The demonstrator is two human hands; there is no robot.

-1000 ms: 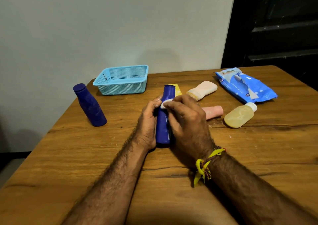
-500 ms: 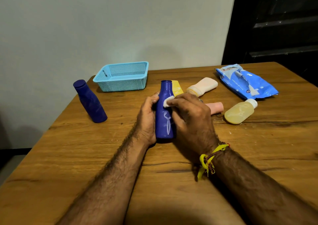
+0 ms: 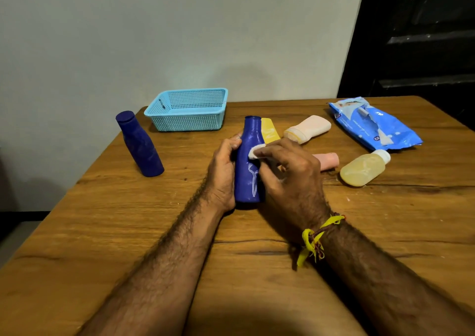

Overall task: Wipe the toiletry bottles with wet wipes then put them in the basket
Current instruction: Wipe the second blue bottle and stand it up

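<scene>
A dark blue bottle point(image 3: 248, 163) stands upright on the wooden table point(image 3: 128, 232), and my left hand point(image 3: 222, 173) grips its left side. My right hand point(image 3: 288, 178) presses a small white wet wipe point(image 3: 255, 151) against the bottle's upper right. Behind it lie a yellow tube point(image 3: 269, 131), a cream bottle point(image 3: 309, 128), a pink bottle point(image 3: 327, 160) and an amber bottle with a white cap point(image 3: 363, 168). A second dark blue bottle point(image 3: 140, 145) stands at the left. The light blue basket point(image 3: 187, 110) sits at the back with nothing inside.
A blue pack of wet wipes point(image 3: 375, 124) lies at the back right of the table. A grey wall runs behind the table, and a dark door stands at the right. The table's left edge falls away beside the second blue bottle.
The held bottle has been turned from lying tilted to upright. My right hand with the wipe has slid from the bottle's neck down onto its shoulder.
</scene>
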